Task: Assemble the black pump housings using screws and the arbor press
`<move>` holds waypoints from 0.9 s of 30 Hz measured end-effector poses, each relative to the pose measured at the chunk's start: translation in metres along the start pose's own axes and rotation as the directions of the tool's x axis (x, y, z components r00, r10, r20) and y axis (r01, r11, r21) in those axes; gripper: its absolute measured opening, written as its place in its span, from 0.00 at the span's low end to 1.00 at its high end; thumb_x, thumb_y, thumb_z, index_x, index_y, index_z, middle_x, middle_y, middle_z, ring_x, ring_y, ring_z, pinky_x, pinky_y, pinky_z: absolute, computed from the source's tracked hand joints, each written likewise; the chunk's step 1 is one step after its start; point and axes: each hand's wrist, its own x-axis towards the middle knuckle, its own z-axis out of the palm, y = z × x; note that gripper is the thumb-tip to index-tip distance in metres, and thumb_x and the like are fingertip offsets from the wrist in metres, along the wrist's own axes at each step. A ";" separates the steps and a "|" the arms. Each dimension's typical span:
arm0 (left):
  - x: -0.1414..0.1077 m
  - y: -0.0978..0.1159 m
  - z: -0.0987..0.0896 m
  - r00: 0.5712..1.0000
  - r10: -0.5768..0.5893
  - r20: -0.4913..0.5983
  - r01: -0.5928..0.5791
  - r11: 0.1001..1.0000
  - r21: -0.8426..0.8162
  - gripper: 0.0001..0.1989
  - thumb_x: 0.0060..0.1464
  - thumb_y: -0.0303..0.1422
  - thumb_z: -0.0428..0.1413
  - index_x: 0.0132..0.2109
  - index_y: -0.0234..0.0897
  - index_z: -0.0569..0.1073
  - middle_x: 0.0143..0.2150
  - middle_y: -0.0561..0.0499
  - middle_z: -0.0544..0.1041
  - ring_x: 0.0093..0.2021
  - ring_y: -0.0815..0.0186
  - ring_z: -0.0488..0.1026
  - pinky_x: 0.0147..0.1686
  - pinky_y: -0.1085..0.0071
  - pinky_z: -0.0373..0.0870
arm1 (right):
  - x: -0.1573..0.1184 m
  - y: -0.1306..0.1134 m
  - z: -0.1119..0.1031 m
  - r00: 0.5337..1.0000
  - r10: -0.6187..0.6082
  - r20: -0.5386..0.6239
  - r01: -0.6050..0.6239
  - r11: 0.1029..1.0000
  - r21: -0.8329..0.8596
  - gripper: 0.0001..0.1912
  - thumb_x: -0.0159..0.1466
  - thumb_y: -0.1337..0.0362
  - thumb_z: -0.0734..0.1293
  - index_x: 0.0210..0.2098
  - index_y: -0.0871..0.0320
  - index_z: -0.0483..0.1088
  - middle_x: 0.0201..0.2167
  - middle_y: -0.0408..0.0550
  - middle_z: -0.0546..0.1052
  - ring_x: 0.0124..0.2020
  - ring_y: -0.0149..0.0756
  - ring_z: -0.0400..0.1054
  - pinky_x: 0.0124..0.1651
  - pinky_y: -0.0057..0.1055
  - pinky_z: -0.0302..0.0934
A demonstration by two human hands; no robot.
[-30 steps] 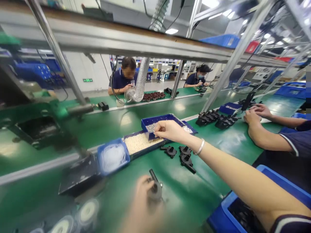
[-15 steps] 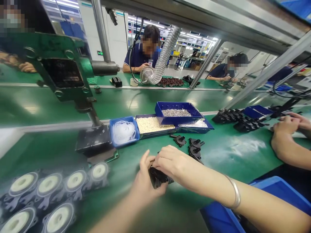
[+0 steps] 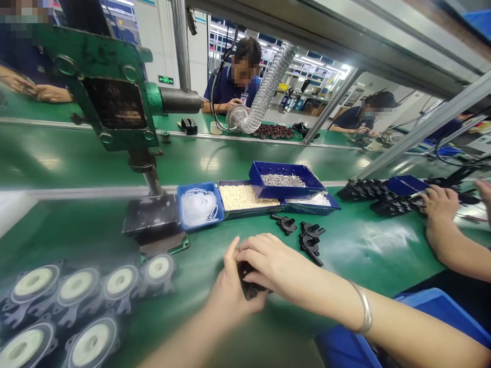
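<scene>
A black part (image 3: 250, 290) sits between my two hands above the green bench. My left hand (image 3: 235, 286) wraps round its left and lower side, thumb beneath. From above, my right hand (image 3: 264, 258) has its bent fingers on the same part, covering much of it; a silver bangle is on that wrist. Just beyond my hands lie several loose black fittings with short pipes (image 3: 310, 236). Several dark housings with pale round discs (image 3: 91, 343) are laid in rows at the lower left.
A green press (image 3: 111, 97) stands at the left. Behind my hands are a blue tray of clear rings (image 3: 199, 204) and a blue bin of metal pins (image 3: 286, 176). A blue crate (image 3: 433, 306) is at lower right, near a co-worker's hand (image 3: 441, 209). Other people sit across the bench.
The view has shifted slightly. My right fingers have moved a little on the black part, still held by my left hand. The co-worker's hands at the right have moved apart, one reaching towards black parts.
</scene>
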 end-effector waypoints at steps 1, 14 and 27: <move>0.000 -0.001 0.000 1.000 0.003 0.000 -0.003 1.000 0.001 0.51 0.46 0.27 0.58 0.67 0.35 0.32 0.60 0.34 0.69 0.55 0.51 0.73 0.50 0.53 0.74 | -0.002 -0.001 0.000 1.000 0.011 -0.010 -0.011 1.000 0.003 0.13 0.68 0.66 0.66 0.52 0.60 0.67 0.47 0.54 0.71 0.47 0.43 0.64 0.51 0.41 0.61; -0.002 -0.008 0.007 0.998 0.038 -0.044 -0.038 0.999 -0.015 0.50 0.48 0.25 0.59 0.68 0.38 0.34 0.58 0.37 0.69 0.57 0.53 0.72 0.57 0.52 0.71 | 0.002 0.051 -0.027 0.884 0.077 -0.461 -0.173 0.970 -0.170 0.11 0.71 0.64 0.59 0.44 0.58 0.74 0.52 0.55 0.73 0.54 0.42 0.67 0.58 0.40 0.61; 0.023 -0.025 0.015 0.999 0.033 -0.036 -0.030 0.996 0.083 0.39 0.54 0.28 0.61 0.68 0.41 0.51 0.42 0.46 0.78 0.42 0.56 0.81 0.45 0.58 0.81 | 0.054 0.216 -0.069 0.631 0.756 -0.175 -0.769 0.638 -0.020 0.15 0.69 0.59 0.67 0.50 0.64 0.69 0.47 0.53 0.73 0.44 0.39 0.71 0.46 0.39 0.70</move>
